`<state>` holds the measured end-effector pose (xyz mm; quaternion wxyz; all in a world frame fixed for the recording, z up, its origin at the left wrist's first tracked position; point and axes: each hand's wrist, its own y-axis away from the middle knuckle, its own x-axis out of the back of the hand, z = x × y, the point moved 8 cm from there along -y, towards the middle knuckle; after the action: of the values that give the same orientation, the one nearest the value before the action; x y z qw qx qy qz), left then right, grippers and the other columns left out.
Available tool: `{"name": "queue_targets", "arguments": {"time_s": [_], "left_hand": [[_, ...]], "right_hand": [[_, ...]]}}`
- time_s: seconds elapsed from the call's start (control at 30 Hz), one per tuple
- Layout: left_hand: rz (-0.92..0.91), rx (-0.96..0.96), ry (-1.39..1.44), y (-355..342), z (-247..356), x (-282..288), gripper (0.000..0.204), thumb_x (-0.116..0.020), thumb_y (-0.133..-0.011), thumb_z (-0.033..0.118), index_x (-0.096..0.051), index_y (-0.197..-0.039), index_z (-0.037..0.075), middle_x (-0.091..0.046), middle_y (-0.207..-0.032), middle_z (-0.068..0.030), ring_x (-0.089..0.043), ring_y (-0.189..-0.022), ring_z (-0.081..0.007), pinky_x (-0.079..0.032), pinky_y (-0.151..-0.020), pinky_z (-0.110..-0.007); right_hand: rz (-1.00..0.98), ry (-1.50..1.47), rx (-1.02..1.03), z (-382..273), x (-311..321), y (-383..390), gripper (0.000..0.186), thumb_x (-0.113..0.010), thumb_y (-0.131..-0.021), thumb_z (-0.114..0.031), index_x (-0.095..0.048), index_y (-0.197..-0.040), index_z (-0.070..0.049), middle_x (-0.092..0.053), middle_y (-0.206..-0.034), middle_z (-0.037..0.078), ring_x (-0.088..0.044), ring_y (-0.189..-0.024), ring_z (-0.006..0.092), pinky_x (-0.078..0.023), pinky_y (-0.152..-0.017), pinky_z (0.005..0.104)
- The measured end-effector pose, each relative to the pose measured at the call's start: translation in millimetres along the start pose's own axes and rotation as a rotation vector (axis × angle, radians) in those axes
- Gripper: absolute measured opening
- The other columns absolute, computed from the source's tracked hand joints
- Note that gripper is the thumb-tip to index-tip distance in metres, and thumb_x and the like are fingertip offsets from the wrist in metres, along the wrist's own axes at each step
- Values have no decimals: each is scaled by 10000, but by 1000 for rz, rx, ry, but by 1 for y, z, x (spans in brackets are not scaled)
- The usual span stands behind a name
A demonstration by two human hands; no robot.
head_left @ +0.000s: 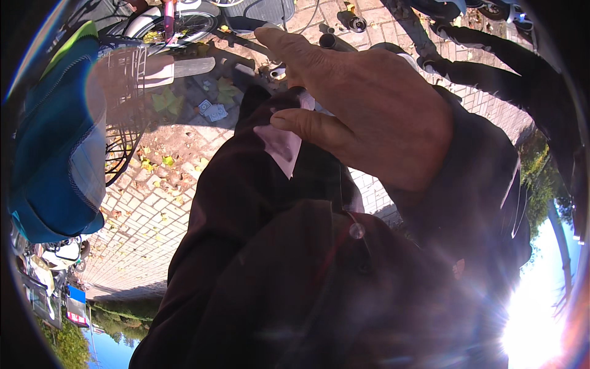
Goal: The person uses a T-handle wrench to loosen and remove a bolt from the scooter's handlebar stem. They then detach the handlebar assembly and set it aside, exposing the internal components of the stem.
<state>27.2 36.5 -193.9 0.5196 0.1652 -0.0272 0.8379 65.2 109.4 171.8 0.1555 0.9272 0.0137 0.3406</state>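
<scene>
My right hand reaches across the upper middle, palm down, index finger stretched out and thumb apart. Its other fingers are mostly hidden behind it, and I see nothing held. Under it are my dark-clad legs, with a pale pinkish patch showing just below the thumb. A dark tube-like object lies on the paving beyond the hand. My left hand is not in view.
A teal zipped fabric item sits by a wire basket at left. A bicycle wheel is at upper left, with more bikes lower left. Another person's dark-clad legs are at upper right, on brick paving strewn with leaves.
</scene>
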Motion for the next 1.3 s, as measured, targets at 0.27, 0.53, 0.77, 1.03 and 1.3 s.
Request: {"name": "queue_targets", "arguments": {"time_s": [0.27,0.53,0.77,1.03,1.3], "left_hand": [[154,243,-88,18,24,20,275,-771,-723,205,-720,-985,144,-697,-1027,-116,-649,-1007,-344,-524,-861,-433],[260,214,-76,16,31,24,292,-777,-758,287,-697,-963,96,-695,-964,-119,-650,-962,-345,-524,-811,-449],[84,319,116,11,-32,-14,379,-794,-737,328,-709,-1036,113,-708,-1101,-124,-662,-1055,-318,-535,-881,-419],[248,298,-118,22,19,17,287,-772,-756,298,-711,-978,125,-694,-1006,-123,-656,-986,-350,-527,-834,-443],[233,227,-96,14,27,23,248,-744,-747,288,-685,-898,100,-676,-887,-122,-659,-887,-358,-519,-770,-441]], "right_hand": [[-231,691,-199,121,64,45,605,-626,-951,-263,-398,-1463,-37,-675,-1142,196,-687,-869,348,-542,-687,414],[-826,415,-574,61,-18,154,991,-748,-865,-303,-117,-1562,12,-694,-823,156,-665,-613,354,-517,-563,432],[-414,129,-141,8,-22,41,705,-820,-793,-277,-436,-1331,-32,-676,-937,156,-674,-709,345,-523,-644,411],[-310,767,149,75,45,13,509,-696,-920,-269,-460,-1315,-50,-659,-983,205,-677,-751,348,-512,-690,419],[-651,488,-395,59,0,109,895,-729,-882,-259,-191,-1551,-3,-641,-724,178,-641,-632,389,-496,-595,454]]}}
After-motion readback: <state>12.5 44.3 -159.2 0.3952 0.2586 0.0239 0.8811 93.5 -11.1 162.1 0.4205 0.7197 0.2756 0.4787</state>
